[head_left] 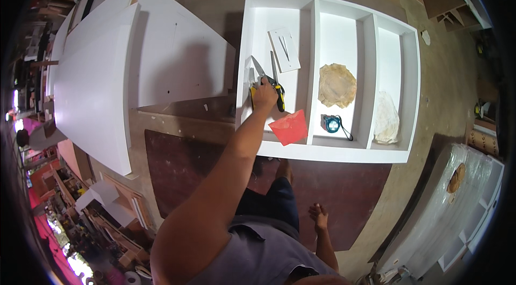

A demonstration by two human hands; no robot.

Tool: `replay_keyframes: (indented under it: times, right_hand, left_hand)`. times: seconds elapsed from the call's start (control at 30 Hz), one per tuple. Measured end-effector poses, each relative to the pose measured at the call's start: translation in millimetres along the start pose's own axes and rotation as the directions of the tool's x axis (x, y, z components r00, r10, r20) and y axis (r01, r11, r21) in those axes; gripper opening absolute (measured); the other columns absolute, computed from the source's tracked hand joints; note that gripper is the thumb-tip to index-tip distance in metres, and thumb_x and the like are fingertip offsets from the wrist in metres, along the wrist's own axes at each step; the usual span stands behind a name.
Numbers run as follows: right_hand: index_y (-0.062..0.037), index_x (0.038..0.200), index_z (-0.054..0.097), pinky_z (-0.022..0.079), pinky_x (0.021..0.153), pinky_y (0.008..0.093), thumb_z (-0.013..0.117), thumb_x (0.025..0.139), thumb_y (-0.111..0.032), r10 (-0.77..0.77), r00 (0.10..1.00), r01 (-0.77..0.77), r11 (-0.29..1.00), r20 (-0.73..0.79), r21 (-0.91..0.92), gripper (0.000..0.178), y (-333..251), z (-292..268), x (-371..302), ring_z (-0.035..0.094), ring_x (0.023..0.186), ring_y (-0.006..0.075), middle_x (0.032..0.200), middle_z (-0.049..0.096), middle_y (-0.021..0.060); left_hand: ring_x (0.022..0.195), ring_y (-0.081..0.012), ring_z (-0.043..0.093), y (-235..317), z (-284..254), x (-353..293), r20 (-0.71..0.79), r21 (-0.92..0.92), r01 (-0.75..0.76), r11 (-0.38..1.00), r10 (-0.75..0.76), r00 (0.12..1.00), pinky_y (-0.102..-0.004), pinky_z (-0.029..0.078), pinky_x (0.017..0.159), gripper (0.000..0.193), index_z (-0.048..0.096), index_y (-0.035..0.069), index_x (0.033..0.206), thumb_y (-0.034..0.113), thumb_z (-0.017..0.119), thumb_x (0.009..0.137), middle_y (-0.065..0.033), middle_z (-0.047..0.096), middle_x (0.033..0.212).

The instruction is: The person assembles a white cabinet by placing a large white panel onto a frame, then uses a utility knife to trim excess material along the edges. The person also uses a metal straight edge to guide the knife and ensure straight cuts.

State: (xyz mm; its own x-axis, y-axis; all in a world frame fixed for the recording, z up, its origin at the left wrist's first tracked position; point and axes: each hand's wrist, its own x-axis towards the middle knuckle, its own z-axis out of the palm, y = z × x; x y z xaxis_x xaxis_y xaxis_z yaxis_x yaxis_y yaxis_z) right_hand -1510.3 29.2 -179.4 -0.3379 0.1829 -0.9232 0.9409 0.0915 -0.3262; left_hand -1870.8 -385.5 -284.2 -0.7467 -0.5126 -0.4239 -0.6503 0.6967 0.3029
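Left grip (264,96) down inside the left-hand compartment of a white, rectangular three-compartment frame (333,152), touching metal-bladed scissors with black-and-yellow handles (280,99); impossible to tell whether clamped on them. Pictured just beside, at 9 o'clock and partly hidden by the hand: a yellow-handled metal tool (252,91). Seen at 1 o'clock from the grip: a white rectangular plate with dark narrow marks (290,58); at 5 o'clock, a flat red sheet (290,126). Lying in the middle compartment, at 3 o'clock, a brown, ragged-edged round piece (337,85), with a teal tape measure on a black strap (332,124) at 4 o'clock. Set in the far compartment, at 3 o'clock, a crumpled whitish bundle (387,121). Hanging well apart at 5 o'clock, outside the frame: right grip (319,215), empty, fingers loosely curled and not pressed together. Standing at 9 o'clock: large white panels (97,86).
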Motion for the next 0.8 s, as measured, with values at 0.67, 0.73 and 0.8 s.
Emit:
replay_keyframes:
  times: [0.67, 0.73, 0.8]
  right_hand:
    - [-0.0042, 0.119, 0.062, 0.047, 0.064, 0.0302, 0.059, 0.096, -0.039, -0.181, 0.944, 0.295, 0.838, 0.275, -0.459, 0.042, -45, 50, 50, 0.064, 0.079, 0.0158, 0.097, 0.067, 0.0086]
    - [-0.002, 0.127, 0.058, 0.048, 0.075, 0.0334, 0.058, 0.096, -0.045, -0.208, 0.919, 0.36, 0.788, 0.334, -0.5, 0.054, -45, 88, 41, 0.063, 0.092, 0.0191, 0.106, 0.066, 0.0115]
    - [0.0, 0.142, 0.044, 0.04, 0.099, 0.0388, 0.057, 0.093, -0.056, -0.156, 0.889, 0.374, 0.79, 0.431, -0.485, 0.076, -34, 132, 36, 0.05, 0.122, 0.0299, 0.132, 0.053, 0.0201]
  left_hand:
    - [0.094, -0.0281, 0.07, -22, -219, -67, 0.021, 0.015, -0.184, 0.983, 0.184, 0.983, -0.04, 0.056, 0.071, 0.045, 0.062, -0.002, 0.119, 0.011, 0.07, 0.077, -0.0161, 0.07, 0.103]
    - [0.087, -0.0266, 0.069, -68, -241, -118, -0.085, -0.3, -0.268, 0.916, 0.254, 0.963, -0.0379, 0.054, 0.069, 0.043, 0.062, -0.004, 0.115, 0.012, 0.074, 0.076, -0.0139, 0.069, 0.096]
    - [0.066, -0.0177, 0.06, -107, -246, -178, -0.053, -0.727, -0.265, 0.633, 0.333, 0.942, -0.0334, 0.049, 0.06, 0.04, 0.061, -0.002, 0.105, 0.019, 0.082, 0.078, -0.0064, 0.063, 0.08]
